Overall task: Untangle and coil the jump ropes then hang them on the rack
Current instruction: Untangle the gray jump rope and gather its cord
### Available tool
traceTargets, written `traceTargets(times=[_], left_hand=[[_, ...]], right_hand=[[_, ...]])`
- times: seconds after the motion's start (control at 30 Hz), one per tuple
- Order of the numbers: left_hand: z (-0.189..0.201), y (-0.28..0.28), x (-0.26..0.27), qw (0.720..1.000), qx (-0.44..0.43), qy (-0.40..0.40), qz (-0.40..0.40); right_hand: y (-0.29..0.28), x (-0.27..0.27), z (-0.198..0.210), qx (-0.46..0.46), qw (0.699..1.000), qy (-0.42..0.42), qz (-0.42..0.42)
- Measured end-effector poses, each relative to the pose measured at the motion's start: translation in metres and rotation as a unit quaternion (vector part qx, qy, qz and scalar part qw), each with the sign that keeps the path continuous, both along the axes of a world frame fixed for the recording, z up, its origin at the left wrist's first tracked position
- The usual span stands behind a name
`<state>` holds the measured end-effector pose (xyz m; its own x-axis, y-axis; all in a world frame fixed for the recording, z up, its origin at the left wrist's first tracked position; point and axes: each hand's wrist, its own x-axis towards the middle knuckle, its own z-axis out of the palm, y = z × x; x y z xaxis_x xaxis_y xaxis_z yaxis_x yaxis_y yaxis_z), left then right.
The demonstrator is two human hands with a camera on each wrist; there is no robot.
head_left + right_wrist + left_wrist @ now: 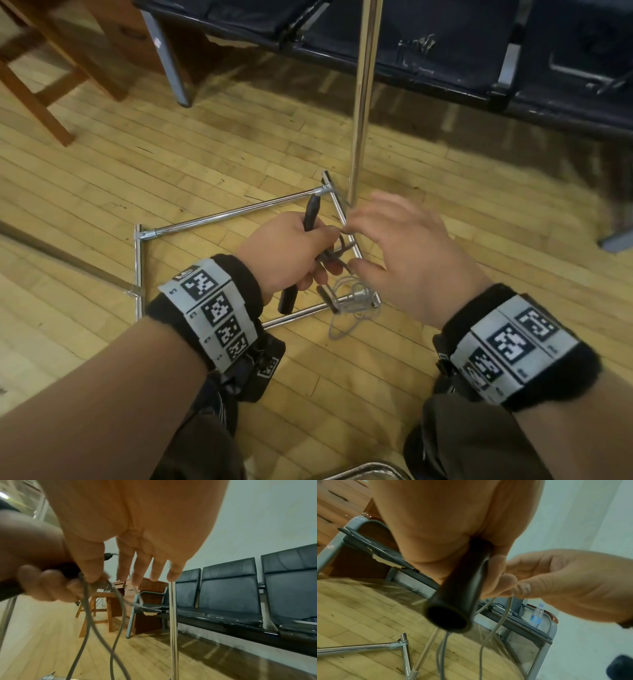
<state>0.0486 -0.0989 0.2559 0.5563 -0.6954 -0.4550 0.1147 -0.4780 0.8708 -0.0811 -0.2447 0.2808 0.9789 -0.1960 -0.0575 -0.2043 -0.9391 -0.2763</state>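
My left hand (284, 250) grips a black jump rope handle (312, 214), whose open end shows large in the left wrist view (448, 615). Thin grey cord (85, 615) hangs from this grip in loops down to a loose pile (356, 303) on the floor, beside a second black handle (325, 298). My right hand (404, 250) is right next to the left; its thumb and forefinger (517, 586) pinch the cord while the other fingers (154, 566) stay straight. The chrome rack pole (363, 102) rises just beyond both hands from its tube base (239, 212).
A row of black bench seats (240, 588) runs along the wall behind the rack. A wooden stool (41, 85) and a wooden desk (149, 588) stand at the left. A water bottle (536, 615) sits on a seat. The floor is wood strip.
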Motion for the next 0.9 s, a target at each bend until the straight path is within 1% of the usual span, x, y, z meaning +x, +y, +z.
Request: traceTargets(times=[0.03,0.07,0.17,0.2,0.23,0.33,0.4,0.47,0.53,0.57,0.6,0.63,0.67,0.7,0.73,0.83,0.9], left_hand=[[0.001,0.000,0.001,1.000,-0.008,0.005,0.003],[0.002,0.000,0.001,1.000,-0.013,0.006,0.004],[0.004,0.000,0.001,1.000,-0.023,0.000,-0.005],[0.005,0.001,0.000,1.000,-0.026,0.001,-0.011],[0.005,0.001,-0.001,0.999,-0.029,0.003,-0.018],[0.005,0.001,-0.002,0.999,-0.027,0.002,-0.038],[0.004,0.002,0.000,0.999,-0.022,-0.001,-0.040],[0.002,0.004,0.004,0.999,0.000,-0.027,-0.038],[-0.001,0.006,0.008,0.997,0.036,-0.065,-0.035],[-0.003,0.008,0.010,0.995,0.051,-0.075,-0.032],[-0.004,0.009,0.011,0.995,0.058,-0.077,-0.026],[-0.005,0.009,0.011,0.995,0.059,-0.076,-0.021],[-0.005,0.008,0.010,0.995,0.057,-0.076,-0.020],[-0.005,0.007,0.009,0.995,0.057,-0.082,-0.027],[-0.004,0.005,0.007,0.994,0.057,-0.090,-0.040],[-0.002,-0.001,0.000,0.993,0.043,-0.093,-0.065],[0.000,-0.004,-0.002,0.994,0.029,-0.085,-0.061]], right_hand=[[0.001,0.000,-0.002,-0.011,1.000,0.002,0.007],[0.002,0.000,-0.005,0.000,1.000,-0.001,0.001],[0.001,0.002,-0.009,0.125,0.990,-0.028,-0.058],[0.001,0.003,-0.009,0.148,0.987,-0.021,-0.063],[0.001,0.004,-0.009,0.150,0.987,-0.010,-0.058],[0.000,0.006,-0.010,0.110,0.993,0.019,-0.033],[-0.002,0.006,-0.008,0.100,0.994,0.013,-0.040],[-0.009,0.004,-0.003,0.093,0.992,-0.041,-0.079],[-0.024,-0.001,0.004,0.098,0.976,-0.122,-0.150],[-0.032,-0.004,0.007,0.106,0.968,-0.130,-0.188],[-0.039,-0.007,0.008,0.107,0.965,-0.103,-0.217],[-0.043,-0.008,0.007,0.092,0.968,-0.053,-0.229],[-0.043,-0.009,0.006,0.070,0.972,-0.002,-0.225],[-0.039,-0.009,0.004,0.057,0.976,0.031,-0.210],[-0.032,-0.007,0.004,0.063,0.980,0.046,-0.183],[-0.007,0.000,0.001,0.130,0.985,0.075,-0.086],[0.001,0.003,-0.004,0.159,0.983,0.073,-0.063]])
